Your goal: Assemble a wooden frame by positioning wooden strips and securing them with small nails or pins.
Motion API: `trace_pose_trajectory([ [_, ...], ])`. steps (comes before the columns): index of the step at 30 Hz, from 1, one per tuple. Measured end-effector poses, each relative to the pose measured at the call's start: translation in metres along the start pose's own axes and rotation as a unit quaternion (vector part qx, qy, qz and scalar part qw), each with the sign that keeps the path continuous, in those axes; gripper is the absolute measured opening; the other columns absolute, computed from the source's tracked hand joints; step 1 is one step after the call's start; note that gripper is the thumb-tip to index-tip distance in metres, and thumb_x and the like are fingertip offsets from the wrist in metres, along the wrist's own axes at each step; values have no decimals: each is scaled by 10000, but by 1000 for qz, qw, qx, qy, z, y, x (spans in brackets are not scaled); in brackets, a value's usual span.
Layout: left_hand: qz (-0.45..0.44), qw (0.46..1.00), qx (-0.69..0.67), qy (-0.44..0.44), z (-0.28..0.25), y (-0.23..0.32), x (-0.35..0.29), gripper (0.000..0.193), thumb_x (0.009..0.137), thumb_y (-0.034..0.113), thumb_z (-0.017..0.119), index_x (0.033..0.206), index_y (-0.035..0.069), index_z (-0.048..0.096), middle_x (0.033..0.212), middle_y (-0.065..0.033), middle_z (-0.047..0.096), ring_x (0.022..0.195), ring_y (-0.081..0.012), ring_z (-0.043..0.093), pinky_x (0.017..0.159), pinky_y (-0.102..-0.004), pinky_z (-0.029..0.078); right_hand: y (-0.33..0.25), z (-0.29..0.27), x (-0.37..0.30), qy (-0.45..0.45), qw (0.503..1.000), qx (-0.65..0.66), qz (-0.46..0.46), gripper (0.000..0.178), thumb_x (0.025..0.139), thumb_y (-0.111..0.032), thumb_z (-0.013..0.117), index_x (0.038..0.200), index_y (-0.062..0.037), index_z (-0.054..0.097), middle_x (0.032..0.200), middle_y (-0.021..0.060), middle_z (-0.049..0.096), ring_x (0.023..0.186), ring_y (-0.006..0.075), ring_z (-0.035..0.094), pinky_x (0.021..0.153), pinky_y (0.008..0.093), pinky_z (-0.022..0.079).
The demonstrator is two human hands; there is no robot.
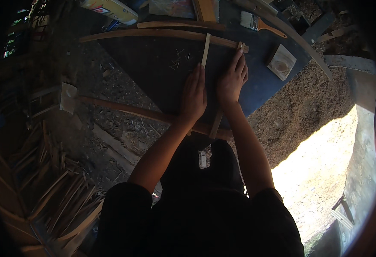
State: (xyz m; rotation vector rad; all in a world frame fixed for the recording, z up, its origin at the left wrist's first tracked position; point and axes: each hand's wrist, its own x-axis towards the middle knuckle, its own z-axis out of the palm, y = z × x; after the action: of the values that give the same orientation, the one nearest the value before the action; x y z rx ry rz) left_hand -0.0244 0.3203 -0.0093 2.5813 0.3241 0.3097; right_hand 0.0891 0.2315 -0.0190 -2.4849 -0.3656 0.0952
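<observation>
Two long wooden rails, a far rail (162,33) and a near rail (141,111), lie across and beyond a dark tabletop (149,53). Two thin crosspieces run between them. My left hand (194,94) is closed along the left wooden strip (206,49), whose far end rests over the far rail. My right hand (232,81) grips the right wooden strip (216,124), fingertips near its far end at the rail. The palms hide the middle of both strips. Left of my left hand, several small nails (179,60) lie scattered.
A paintbrush (271,28) with an orange handle and a square wooden block (281,63) lie on the right. A pale bottle (113,10) lies at the back left. Sawdust (291,111) covers the ground at right; loose wood strips (63,197) are piled at lower left.
</observation>
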Motion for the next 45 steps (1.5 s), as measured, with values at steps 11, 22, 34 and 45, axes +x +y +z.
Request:
trace_pose_trajectory([
  [11, -13, 1000, -15, 9, 2, -1, -3, 705, 964, -3, 561, 1608, -12, 275, 1623, -234, 370, 1439, -415, 445, 1192, -497, 389, 5, 4, -2, 21, 999, -5, -30, 825, 936, -76, 515, 1649, 2, 108, 1589, 248, 358, 1488, 423, 337, 1242, 563, 221],
  [22, -8, 999, -18, 31, 1, -1, -4, 695, 971, -24, 535, 1612, -12, 269, 1619, -234, 378, 1423, -405, 472, 1162, -485, 426, 10, 9, -4, 35, 999, -17, -24, 784, 962, -99, 502, 1651, -9, 137, 1602, 237, 366, 1484, 422, 347, 1222, 554, 247],
  [34, -2, 999, -20, 28, 1, 0, -3, 704, 963, -40, 532, 1615, -8, 268, 1607, -244, 392, 1402, -416, 490, 1145, -493, 440, 8, 5, -3, 25, 999, -5, -20, 802, 959, -94, 509, 1650, -2, 113, 1602, 233, 360, 1487, 444, 340, 1219, 580, 241],
  [45, -4, 1000, -9, 24, 1, 0, -3, 695, 966, -39, 527, 1612, -11, 273, 1595, -256, 403, 1402, -425, 490, 1136, -496, 449, 8, 5, -3, 30, 999, 6, -21, 793, 968, -105, 502, 1654, -17, 115, 1592, 247, 370, 1471, 458, 355, 1213, 584, 244],
])
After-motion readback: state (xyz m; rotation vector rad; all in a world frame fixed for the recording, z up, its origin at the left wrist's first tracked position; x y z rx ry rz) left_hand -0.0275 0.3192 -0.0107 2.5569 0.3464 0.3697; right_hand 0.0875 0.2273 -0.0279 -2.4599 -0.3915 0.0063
